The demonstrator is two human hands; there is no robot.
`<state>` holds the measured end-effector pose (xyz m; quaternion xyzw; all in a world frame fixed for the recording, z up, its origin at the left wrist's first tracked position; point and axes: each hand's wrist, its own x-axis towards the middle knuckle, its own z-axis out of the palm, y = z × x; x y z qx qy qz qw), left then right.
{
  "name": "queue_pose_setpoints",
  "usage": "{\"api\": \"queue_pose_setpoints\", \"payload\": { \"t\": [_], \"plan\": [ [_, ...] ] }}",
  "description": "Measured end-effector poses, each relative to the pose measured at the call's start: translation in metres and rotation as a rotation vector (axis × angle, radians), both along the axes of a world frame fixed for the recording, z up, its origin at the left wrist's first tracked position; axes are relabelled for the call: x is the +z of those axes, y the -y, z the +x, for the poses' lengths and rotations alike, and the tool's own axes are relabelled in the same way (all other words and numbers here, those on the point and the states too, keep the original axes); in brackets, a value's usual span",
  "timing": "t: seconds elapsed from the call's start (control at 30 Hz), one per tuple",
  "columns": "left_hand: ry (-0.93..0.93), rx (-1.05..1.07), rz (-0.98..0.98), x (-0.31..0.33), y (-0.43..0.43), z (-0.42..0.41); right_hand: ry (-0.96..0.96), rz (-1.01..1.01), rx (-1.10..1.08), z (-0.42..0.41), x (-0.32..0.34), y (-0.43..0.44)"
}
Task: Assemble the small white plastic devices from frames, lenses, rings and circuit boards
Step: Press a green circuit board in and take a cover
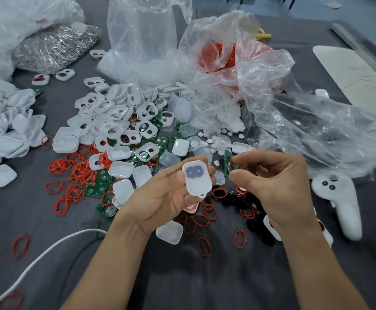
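Since the white shell (197,178) looks light and slick, my left hand (167,198) pinches its edges; my right hand (278,182) pinches the thin circuit board (228,163) by its rim.

Left hand (167,198) holding white frame (197,178), right hand (272,182) pinching green circuit board (227,161)

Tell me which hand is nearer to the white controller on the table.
Right. The right hand is just left of the controller; the left hand is farther left.

no readable text, faint red marks on white sheet (348,79), illegible
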<state>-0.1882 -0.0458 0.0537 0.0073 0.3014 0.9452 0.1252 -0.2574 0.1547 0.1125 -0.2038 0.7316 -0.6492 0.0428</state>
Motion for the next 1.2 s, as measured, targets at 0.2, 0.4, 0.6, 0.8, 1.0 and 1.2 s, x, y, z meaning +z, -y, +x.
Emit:
{"api": "queue_pose_setpoints", "payload": {
  "t": [0.2,0.4,0.6,0.8,1.0,1.2],
  "plan": [
    [0.025,0.021,0.014,-0.001,-0.001,-0.001,-0.027,0.025,-0.013,0.001,-0.002,-0.001],
    [0.013,0.011,0.086,-0.005,0.001,-0.002,-0.048,0.024,-0.008,0.003,-0.002,0.001],
    [-0.029,-0.012,0.135,-0.009,0.003,-0.002,-0.100,0.079,0.001,0.006,0.001,0.000],
    [-0.105,-0.071,0.216,-0.013,0.004,-0.002,-0.112,0.094,-0.001,0.005,-0.001,0.000],
    [-0.175,-0.097,0.210,-0.015,0.007,-0.003,-0.118,0.162,-0.023,0.004,-0.006,-0.004],
    [-0.219,-0.091,0.109,-0.019,0.008,-0.004,-0.330,0.701,-0.094,-0.006,-0.017,-0.004]
  ]
}}
